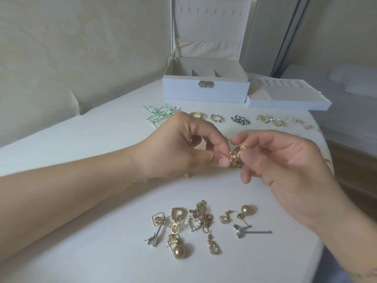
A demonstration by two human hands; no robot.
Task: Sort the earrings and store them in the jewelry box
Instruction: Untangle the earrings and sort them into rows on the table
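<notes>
a white bed (85, 139) fills the foreground, its far left edge pressed against a cream padded headboard (71, 58). past its right edge shows brown wooden floor (355, 170). a dark-framed door (289, 37) stands behind, in soft, even light.

Soft, even, diffuse light is filling the scene; its source is not showing. A warm yellowish cast is tinting the wall (81, 48) and the white tabletop (102, 252). Shadows are lying faint under the forearms and beside the small earrings (200, 221). No hard glare is appearing. Wide-angle distortion is bending the table edge and the jewelry box (206, 86) lid. Fine detail is smearing slightly, looking compressed; the fingertips are blurring.
</notes>
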